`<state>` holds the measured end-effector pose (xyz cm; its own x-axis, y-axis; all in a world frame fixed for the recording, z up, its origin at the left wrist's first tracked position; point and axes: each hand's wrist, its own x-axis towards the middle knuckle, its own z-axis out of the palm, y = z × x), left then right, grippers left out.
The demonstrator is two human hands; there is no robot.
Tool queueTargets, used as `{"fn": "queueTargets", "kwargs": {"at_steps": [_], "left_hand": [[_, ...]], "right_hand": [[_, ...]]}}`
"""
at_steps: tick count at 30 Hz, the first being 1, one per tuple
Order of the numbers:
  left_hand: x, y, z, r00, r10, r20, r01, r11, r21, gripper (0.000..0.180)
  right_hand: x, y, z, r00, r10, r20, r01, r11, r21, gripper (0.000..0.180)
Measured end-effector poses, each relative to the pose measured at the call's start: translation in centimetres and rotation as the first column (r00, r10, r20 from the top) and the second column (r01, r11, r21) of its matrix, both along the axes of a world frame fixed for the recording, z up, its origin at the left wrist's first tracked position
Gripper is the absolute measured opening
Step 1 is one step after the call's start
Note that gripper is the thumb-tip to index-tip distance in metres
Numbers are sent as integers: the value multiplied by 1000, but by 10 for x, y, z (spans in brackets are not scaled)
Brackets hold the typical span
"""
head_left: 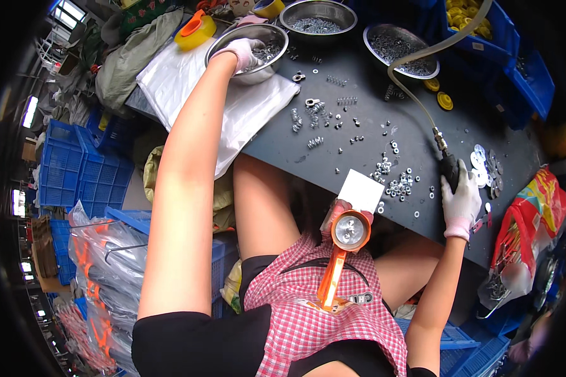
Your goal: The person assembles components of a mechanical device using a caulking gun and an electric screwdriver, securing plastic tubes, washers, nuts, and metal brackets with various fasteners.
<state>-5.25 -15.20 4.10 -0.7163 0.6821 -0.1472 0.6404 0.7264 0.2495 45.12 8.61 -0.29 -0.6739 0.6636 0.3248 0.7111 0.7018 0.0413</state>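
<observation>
Hands apart: our gloved left hand (242, 51) digs, fingers curled, into a steel bowl (253, 69) of small parts, our right hand (462, 200) clasps the air tool (449, 168); next, carrying a pinch to the bench calls for a firm grip.

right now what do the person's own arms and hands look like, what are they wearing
Both hands wear thin white knit gloves with pinkish cuffs at the wrist: the left hand and the right hand. The glove fabric covers all the fingers. Both forearms and upper arms are bare, with no sleeves reaching past the shoulders; short black sleeves show at the shoulders. No watch, bracelet or markings show on either arm.
</observation>
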Motion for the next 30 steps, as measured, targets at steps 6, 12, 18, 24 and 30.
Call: {"fn": "queueTargets", "kwargs": {"at_steps": [6,12,18,24,30], "left_hand": [[-7,17,-7,995,7,-97,-7,1000,0,32],[-27,-6,-5,986,87,-145,-76,994,76,32],[-37,-12,-6,994,110,-10,-107,982,155,31],[-12,-10,3,985,135,-112,-70,888,455,22],[187,-7,0,937,-314,155,101,665,740,16]], "right_hand": [[6,0,-4,999,-41,-5,41,999,30,53],[0,-5,2,999,-33,-5,33,999,-19,54],[1,-6,0,999,-39,-11,39,999,6,54],[-2,-2,-2,999,-27,-27,28,999,35,53],[4,1,-5,997,-77,9,77,996,53,53]]}}
